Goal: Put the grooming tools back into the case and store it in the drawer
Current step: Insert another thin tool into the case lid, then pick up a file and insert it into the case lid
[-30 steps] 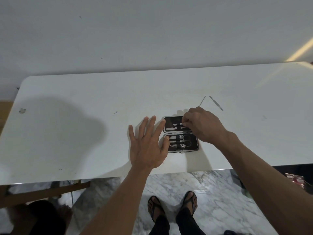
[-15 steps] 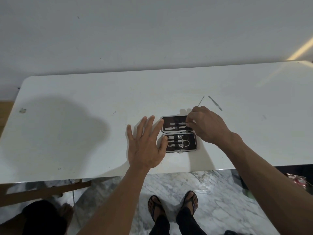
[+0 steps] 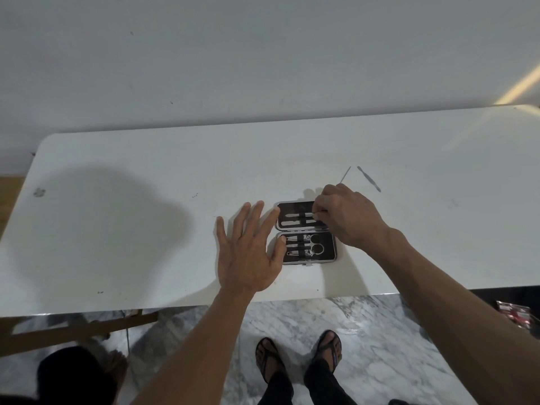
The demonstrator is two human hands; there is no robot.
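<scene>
The open case (image 3: 306, 232) lies flat near the table's (image 3: 146, 171) front edge, long axis left to right. The right hand (image 3: 349, 217) pinches a thin tool (image 3: 301, 215) in its far half. The left hand (image 3: 248, 252), fingers spread, touches the case's left end.

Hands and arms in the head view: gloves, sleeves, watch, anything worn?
Nothing worn that shows. The left hand and right hand are bare, with no gloves, rings or watch visible. Both forearms are bare as far as the frame's edge, with no sleeve in view. No markings or straps can be made out.
</scene>
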